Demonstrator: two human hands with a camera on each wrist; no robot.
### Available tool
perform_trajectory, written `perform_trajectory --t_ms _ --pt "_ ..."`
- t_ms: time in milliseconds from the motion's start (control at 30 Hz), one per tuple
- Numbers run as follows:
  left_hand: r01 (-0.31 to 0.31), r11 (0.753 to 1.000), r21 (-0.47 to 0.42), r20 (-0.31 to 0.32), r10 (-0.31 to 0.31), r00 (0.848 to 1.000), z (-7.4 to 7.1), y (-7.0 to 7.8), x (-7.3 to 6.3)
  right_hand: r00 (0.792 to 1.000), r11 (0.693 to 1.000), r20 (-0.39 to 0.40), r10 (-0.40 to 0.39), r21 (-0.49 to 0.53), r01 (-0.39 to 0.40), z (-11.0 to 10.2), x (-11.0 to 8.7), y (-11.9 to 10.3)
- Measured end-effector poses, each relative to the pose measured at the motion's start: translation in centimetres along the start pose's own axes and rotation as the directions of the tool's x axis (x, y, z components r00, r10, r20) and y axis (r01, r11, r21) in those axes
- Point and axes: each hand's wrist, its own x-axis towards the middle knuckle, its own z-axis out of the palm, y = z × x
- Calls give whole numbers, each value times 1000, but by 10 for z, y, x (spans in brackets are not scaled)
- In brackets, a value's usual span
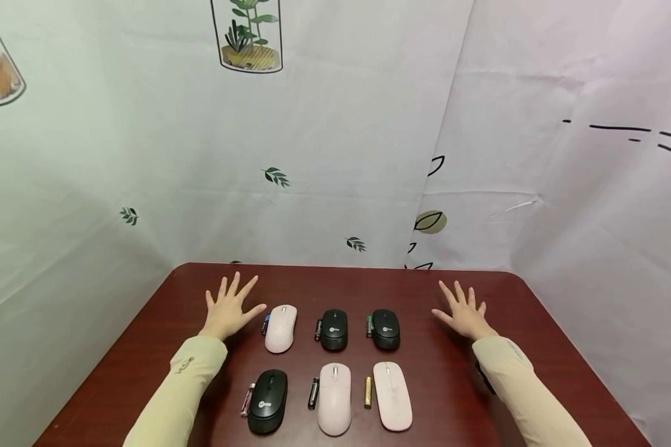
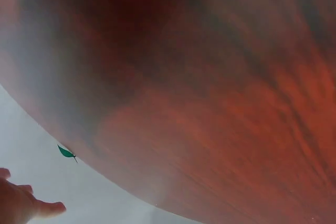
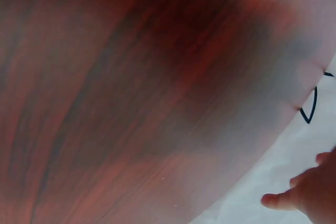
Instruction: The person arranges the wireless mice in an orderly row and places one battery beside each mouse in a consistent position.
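My left hand (image 1: 226, 313) is spread with straight fingers over the table's left side, holding nothing. Nearest to it is a pinkish-white mouse (image 1: 281, 329) with a blue-ended battery (image 1: 265, 325) beside it. On the right side my right hand (image 1: 465, 315) is spread likewise, holding nothing, to the right of a black mouse (image 1: 386, 329) with a green-ended battery (image 1: 369, 326). Another black mouse (image 1: 334, 329) sits between these two, a dark battery (image 1: 318, 329) at its left. Both wrist views show only part of each hand, the left fingers (image 2: 50, 208) and the right fingers (image 3: 278, 201).
In the front row are a black mouse (image 1: 268, 401) by a pinkish battery (image 1: 248, 400), a pink mouse (image 1: 334, 398) by a black battery (image 1: 314, 393), and a flat pink mouse (image 1: 392, 396) by a gold battery (image 1: 368, 392). A patterned white curtain (image 1: 335, 136) hangs behind the reddish-brown table (image 1: 145, 360).
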Motion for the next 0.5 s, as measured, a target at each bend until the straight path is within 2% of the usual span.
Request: perform_trajectory --t_ms 133,300,500 --pt "31 1000 -2 39 -31 999 -2 0 5 998 1000 57 21 0 -21 2 3 -2" --pt "48 999 22 84 -49 995 -6 1 6 998 1000 59 27 -7 -27 4 5 -8" --pt "50 999 20 86 -52 995 -10 1 7 998 999 44 37 -9 -36 3 6 -12"
